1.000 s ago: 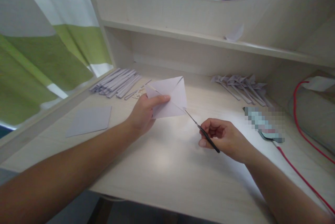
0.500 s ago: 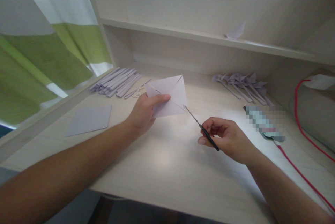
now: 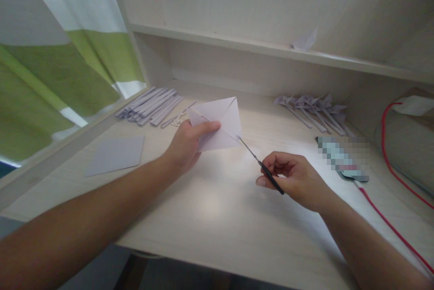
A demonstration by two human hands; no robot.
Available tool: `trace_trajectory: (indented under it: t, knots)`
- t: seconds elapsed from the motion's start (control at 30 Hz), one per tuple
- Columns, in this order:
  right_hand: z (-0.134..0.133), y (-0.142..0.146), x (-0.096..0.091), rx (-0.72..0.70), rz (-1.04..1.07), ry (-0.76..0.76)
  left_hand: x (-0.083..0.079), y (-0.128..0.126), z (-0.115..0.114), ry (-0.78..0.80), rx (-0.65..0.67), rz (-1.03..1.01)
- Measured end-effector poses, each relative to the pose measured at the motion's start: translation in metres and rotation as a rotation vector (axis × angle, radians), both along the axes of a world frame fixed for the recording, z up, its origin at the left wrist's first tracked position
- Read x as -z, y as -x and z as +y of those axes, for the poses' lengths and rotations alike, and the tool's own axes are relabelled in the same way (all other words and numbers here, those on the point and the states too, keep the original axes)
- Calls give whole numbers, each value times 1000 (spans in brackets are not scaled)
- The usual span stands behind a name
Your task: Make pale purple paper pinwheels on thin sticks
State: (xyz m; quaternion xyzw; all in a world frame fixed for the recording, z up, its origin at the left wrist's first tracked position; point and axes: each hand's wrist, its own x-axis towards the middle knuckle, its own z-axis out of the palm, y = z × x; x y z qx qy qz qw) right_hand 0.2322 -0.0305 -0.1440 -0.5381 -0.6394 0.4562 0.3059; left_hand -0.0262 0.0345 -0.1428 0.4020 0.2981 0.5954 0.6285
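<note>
My left hand point(image 3: 190, 143) pinches a square sheet of white paper point(image 3: 225, 116), thumb on top, fingers hidden beneath. Slits run inward from some of the paper's corners. My right hand point(image 3: 291, 175) grips black-handled scissors point(image 3: 269, 176) whose blades meet the paper's lower right corner. How far the blades are apart I cannot tell. On the desk left of my left hand lies a stack of white paper squares point(image 3: 117, 155). Beyond that hand are many rolled paper sticks point(image 3: 152, 107), with a small pale heap point(image 3: 178, 120) beside them, too small to make out.
Finished-looking paper pinwheels point(image 3: 315, 109) lie at the back right of the desk point(image 3: 210, 226). A phone point(image 3: 342, 161), blurred out, is plugged into a red cable point(image 3: 389, 231) at the right. A folded paper piece point(image 3: 307, 41) rests on the shelf point(image 3: 217, 37). Curtains point(image 3: 98, 55) hang at left.
</note>
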Motion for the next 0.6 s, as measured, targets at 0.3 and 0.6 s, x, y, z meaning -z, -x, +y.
trace_trajectory:
  t: [0.3,0.6]
  knots:
    - [0,2,-2,8,-12,2,-2,-1,0,-2,-10,-3]
    - [0,3,-4,11,-7,9,-1,-1,0,-14,-29,16]
